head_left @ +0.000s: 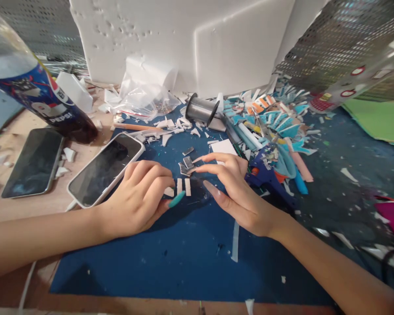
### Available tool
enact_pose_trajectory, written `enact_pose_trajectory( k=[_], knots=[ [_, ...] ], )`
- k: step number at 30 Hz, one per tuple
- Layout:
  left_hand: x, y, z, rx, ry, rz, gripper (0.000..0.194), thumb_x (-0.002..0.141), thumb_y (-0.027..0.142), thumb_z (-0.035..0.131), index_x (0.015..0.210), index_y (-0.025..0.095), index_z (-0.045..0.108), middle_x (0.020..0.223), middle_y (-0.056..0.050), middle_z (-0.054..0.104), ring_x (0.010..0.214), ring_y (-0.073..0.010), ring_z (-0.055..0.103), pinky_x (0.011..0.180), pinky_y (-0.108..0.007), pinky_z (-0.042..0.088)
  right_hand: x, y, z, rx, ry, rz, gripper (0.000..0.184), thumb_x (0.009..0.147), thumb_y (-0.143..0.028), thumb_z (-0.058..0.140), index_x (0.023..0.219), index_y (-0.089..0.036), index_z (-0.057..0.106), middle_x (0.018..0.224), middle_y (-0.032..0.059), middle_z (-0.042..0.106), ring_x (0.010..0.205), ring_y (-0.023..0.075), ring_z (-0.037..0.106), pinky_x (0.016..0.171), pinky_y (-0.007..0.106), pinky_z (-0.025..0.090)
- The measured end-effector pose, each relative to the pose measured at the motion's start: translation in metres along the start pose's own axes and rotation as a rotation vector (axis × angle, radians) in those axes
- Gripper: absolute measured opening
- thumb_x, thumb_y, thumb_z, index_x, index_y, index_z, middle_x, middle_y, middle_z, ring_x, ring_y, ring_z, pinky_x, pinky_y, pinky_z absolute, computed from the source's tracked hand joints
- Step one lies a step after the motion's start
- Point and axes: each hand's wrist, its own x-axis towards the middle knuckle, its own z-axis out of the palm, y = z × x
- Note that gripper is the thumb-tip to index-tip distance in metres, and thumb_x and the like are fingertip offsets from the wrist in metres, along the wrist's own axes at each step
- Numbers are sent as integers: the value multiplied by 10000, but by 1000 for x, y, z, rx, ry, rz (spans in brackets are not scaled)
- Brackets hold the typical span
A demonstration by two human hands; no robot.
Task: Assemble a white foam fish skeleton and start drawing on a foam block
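My left hand (142,197) rests on the blue cutting mat (190,271) with its fingers curled and its teal-nailed thumb stretched out. A small white piece (169,191) shows between those fingers and the thumb. Beside the thumb lie two narrow white strips (188,187), side by side. My right hand (233,183) is open, fingers apart, and its long-nailed fingertips touch a little cluster of grey-faced pieces (187,162). Just behind this cluster is a separate grey piece (188,151). A flat white square (221,147) lies partly behind my right hand.
Two phones (107,168) and a Pepsi bottle (49,100) stand or lie at the left. Behind are a spool (201,110), a clear plastic bag (147,98) and a white foam board (184,39). Blue and white scraps (279,118) and a blue glue gun (269,175) crowd the right.
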Motion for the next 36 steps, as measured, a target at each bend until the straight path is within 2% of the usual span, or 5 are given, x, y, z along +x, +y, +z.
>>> enact_pose_trajectory(
  k=[7, 13, 23, 28, 36],
  knots=[
    [34, 16, -2, 76, 54, 168, 374, 1035, 390, 242, 902, 158, 503, 843, -88, 640, 761, -229, 524, 664, -347, 368, -5, -13, 6, 121, -26, -108, 413, 997, -395, 327, 1392, -278, 308, 1389, 116, 396, 1374, 265, 298, 1116, 475, 290],
    [52, 19, 0, 69, 121, 249, 338, 1035, 264, 288, 772, 174, 480, 706, -51, 594, 687, -190, 483, 637, -309, 350, -12, -13, 5, 359, -159, -11, 527, 1001, -507, 244, 1473, -316, 108, 1513, 98, 236, 1438, 237, 237, 1123, 411, 344],
    [45, 23, 2, 11, 174, 256, 254, 982, 136, 291, 775, 196, 425, 664, -32, 591, 640, -178, 478, 605, -320, 336, -15, -18, 9, 447, -195, 16, 519, 992, -535, 233, 1463, -323, 176, 1474, 89, 297, 1418, 229, 259, 1137, 455, 304],
    [67, 12, -12, 172, -190, -33, 233, 926, 106, 311, 773, 187, 468, 695, -47, 584, 671, -171, 537, 621, -273, 396, -10, -17, 2, 383, -67, 64, 517, 977, -565, 284, 1422, -302, 268, 1447, 92, 338, 1392, 252, 276, 1135, 470, 297],
    [115, -22, 2, 409, -451, -289, 276, 957, 280, 430, 986, 66, 601, 771, -157, 675, 737, -297, 675, 615, -326, 455, 0, -4, -19, 24, 445, 166, 189, 936, -352, 463, 1073, -223, 473, 1109, 100, 529, 1082, 263, 481, 961, 462, 399]
  ],
)
